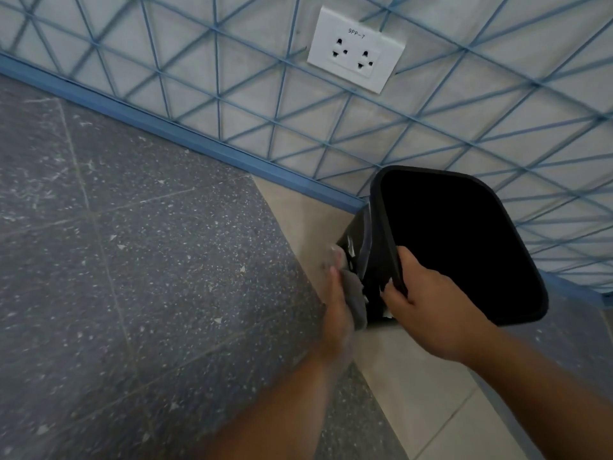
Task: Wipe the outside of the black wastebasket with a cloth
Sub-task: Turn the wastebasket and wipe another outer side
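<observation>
The glossy black plastic wastebasket (457, 247), at four o'clock against the wall, appears light, rigid and slippery; the right hand (428, 303) grips its near rim while the left hand (338, 303) presses a grey cloth (355, 298) to its side.

Both hands reach forward, left hand (338, 303) blurred with fingers extended, right hand (428, 313) curled in a grip

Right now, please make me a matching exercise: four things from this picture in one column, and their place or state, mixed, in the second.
Things:
1. left hand
2. right hand
3. black wastebasket
4. white socket

States:
A. on the patterned wall
B. grips the rim
C. presses a grey cloth against the side
D. tilted, opening towards the camera

Pairs: 1-C, 2-B, 3-D, 4-A
</observation>
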The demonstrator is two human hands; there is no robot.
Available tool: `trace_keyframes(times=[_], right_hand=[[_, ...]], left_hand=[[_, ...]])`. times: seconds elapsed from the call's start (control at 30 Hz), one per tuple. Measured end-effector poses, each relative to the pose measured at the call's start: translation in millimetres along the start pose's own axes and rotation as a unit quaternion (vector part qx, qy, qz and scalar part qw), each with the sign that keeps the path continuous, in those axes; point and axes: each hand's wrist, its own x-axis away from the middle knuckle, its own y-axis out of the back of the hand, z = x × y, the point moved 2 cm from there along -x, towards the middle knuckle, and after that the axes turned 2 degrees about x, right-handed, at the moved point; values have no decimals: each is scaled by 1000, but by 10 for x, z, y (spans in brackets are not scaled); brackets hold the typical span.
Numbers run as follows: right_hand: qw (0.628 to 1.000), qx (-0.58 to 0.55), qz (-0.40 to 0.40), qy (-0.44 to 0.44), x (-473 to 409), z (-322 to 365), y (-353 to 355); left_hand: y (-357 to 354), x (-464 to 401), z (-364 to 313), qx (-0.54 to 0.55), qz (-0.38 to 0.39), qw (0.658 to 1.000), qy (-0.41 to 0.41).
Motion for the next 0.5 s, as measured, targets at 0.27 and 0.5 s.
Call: trace_keyframes(times=[0.27,0.5], right_hand=[[1000,2,2,4,-47,-72,-15],[1000,8,1,-5,-72,-30,12]], left_hand=[[-40,-521,-83,-129,-65,989,-18],[-86,-460,-83,-98,-67,984,-134]])
